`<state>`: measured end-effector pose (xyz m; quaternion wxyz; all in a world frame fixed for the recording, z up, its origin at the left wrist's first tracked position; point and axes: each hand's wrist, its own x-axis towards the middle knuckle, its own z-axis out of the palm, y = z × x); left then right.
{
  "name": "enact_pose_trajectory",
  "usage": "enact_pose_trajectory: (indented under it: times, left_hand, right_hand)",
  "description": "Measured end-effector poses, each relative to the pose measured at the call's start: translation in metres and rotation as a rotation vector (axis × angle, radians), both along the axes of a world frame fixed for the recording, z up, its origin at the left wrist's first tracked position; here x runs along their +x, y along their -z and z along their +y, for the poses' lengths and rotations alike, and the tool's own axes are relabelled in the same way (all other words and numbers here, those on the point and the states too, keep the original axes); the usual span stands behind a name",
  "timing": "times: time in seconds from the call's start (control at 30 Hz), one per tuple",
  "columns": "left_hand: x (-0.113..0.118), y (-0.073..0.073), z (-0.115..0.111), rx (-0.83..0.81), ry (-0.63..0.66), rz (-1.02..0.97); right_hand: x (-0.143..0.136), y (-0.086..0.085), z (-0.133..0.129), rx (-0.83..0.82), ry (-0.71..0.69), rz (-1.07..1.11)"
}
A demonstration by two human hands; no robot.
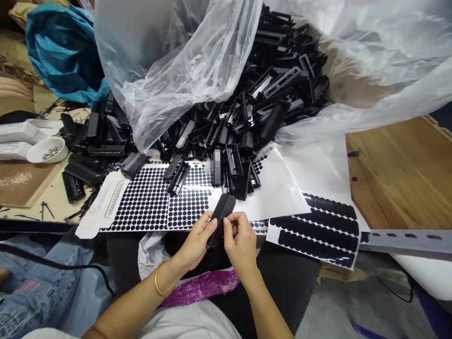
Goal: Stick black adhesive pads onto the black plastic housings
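A black plastic casing [223, 207] with a diagonal ribbed texture is held tilted over the table's front edge. My left hand [197, 240] grips its lower left side, thumb on the face. My right hand [240, 240] is closed in a pinch against its right edge; anything small between those fingertips is hidden. Just beyond lie sheets of round black stickers [141, 197], partly under a white backing sheet [278, 188]. Several similar casings [216, 167] rest on the sheets, some with the hollow side up.
A large heap of black casings [275, 84] spills from a clear plastic bag [197, 70]. On the left are a white bowl [47, 149] of small metal parts and a flattened white box [106, 202]. Another sticker sheet [318, 230] overhangs the front edge. Someone's denim-clad leg [38, 287] is at lower left.
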<state>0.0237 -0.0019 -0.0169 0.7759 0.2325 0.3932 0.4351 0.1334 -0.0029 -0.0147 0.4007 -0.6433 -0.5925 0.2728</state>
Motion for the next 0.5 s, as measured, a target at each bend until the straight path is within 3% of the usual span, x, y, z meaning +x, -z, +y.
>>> enact_pose_trajectory:
  times: [0.1,0.17,0.27,0.4,0.5]
  left_hand:
    - [-0.002,0.000,0.002,-0.012,0.029,-0.028]
    - [-0.003,-0.002,0.004,-0.052,0.032,-0.054]
    - [0.002,-0.001,0.007,-0.108,0.062,-0.084]
    - [0.032,0.006,0.009,-0.089,0.198,-0.131]
    - [0.059,0.011,0.011,-0.091,0.303,-0.126]
  right_hand:
    - [0.017,0.001,-0.004,0.045,0.100,-0.119]
    - [0.041,0.000,-0.011,0.076,0.168,-0.168]
    - [0.086,0.000,-0.025,0.127,0.157,-0.333]
    - [0.131,0.006,-0.036,0.163,0.065,-0.561]
    - [0.140,0.012,-0.034,0.171,0.026,-0.645]
